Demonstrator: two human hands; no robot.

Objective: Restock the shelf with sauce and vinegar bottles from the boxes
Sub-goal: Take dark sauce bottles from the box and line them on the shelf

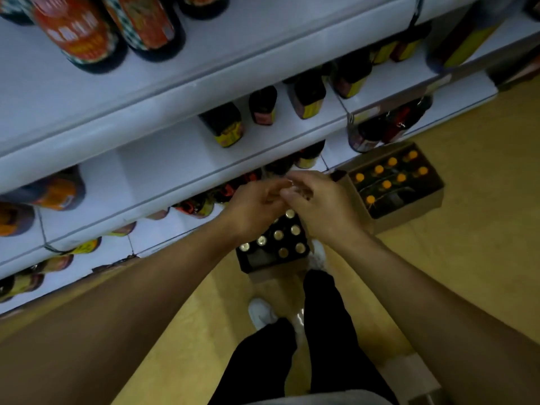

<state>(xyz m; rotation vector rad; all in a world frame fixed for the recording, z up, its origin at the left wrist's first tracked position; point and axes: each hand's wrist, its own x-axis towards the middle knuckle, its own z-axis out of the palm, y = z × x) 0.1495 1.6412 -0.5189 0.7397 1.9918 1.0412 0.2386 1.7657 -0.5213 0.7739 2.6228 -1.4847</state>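
Bottles [279, 239] wait boxed below; my left hand [257, 204] and right hand [317, 200] meet above, grip unclear; next, lift one shelfward.

white tiered shelving [181, 100] runs diagonally from near left to far right, each tier with a pale rounded front lip. yellowish smooth floor [473, 258] fills the right and near side, with a soft glare patch. light is dim and even, frame a bit blurred. no wall or window in view.
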